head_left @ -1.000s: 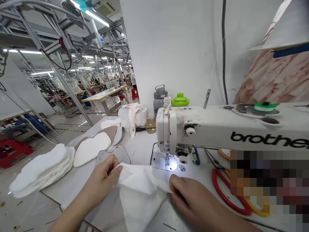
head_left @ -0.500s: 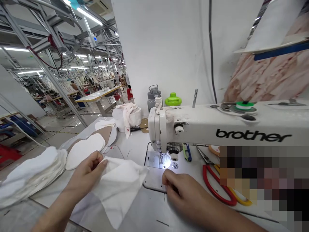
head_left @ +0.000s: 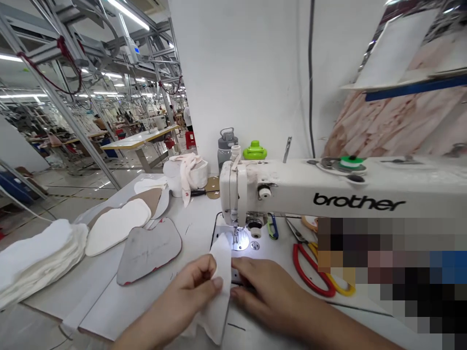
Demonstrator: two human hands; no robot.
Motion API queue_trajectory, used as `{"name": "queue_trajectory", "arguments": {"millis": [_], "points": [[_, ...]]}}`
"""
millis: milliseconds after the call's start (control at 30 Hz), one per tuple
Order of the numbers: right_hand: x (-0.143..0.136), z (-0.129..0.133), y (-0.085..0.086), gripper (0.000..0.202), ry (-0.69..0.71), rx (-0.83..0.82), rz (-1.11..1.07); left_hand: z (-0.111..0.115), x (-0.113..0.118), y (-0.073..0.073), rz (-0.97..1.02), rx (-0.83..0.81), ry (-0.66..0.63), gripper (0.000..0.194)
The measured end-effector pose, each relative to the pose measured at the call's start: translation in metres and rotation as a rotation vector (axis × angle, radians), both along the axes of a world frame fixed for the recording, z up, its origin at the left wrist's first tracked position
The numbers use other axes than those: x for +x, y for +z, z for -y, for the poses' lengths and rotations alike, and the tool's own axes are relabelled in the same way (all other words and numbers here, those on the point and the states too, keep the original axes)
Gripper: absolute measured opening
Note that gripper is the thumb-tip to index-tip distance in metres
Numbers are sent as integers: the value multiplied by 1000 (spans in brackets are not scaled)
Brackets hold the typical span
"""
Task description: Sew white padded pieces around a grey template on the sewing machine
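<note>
A folded white cloth (head_left: 221, 272) lies in front of the sewing machine (head_left: 284, 189), its upper tip beside the lit needle plate (head_left: 241, 241). My left hand (head_left: 197, 287) pinches the cloth's left side between thumb and fingers. At the cloth's right edge is my right hand (head_left: 260, 287), its fingers bent and pressed together against the edge, below the needle. The lower end of the cloth hangs loosely toward the table's front. A grey template (head_left: 149, 250) with red marks on its rim rests to the left of my hands.
White cut pieces (head_left: 44, 257) are stacked at the far left, near a white shape (head_left: 118, 226) on brown board. Red and yellow handled scissors (head_left: 314, 272) lie right of my right hand. A grey bottle (head_left: 226, 146) and a green-lidded one (head_left: 254, 149) stand behind the machine.
My left hand has moved right with the cloth, bringing its tip beside the needle and uncovering the grey template. My right hand has met the cloth's edge. The view has shifted slightly.
</note>
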State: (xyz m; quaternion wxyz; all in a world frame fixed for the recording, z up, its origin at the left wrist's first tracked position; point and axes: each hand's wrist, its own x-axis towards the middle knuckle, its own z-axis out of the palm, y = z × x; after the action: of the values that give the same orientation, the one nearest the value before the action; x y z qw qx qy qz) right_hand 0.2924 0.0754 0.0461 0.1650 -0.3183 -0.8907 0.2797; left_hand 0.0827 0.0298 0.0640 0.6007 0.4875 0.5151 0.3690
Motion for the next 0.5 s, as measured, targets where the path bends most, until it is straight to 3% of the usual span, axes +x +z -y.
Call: {"name": "queue_trajectory", "arguments": {"millis": [67,167,367,500], "points": [[1,0,3,26,11,1,22,-1,5,3,62,1,16,53],[1,1,5,22,6,23,58,-9,-17,15,68,45,144,51],[-2,4,0,16,-11,44,163,-42,-123,51,-188,171,424,37],[-4,3,-6,17,18,-7,201,-63,-206,62,-517,290,614,30]]}}
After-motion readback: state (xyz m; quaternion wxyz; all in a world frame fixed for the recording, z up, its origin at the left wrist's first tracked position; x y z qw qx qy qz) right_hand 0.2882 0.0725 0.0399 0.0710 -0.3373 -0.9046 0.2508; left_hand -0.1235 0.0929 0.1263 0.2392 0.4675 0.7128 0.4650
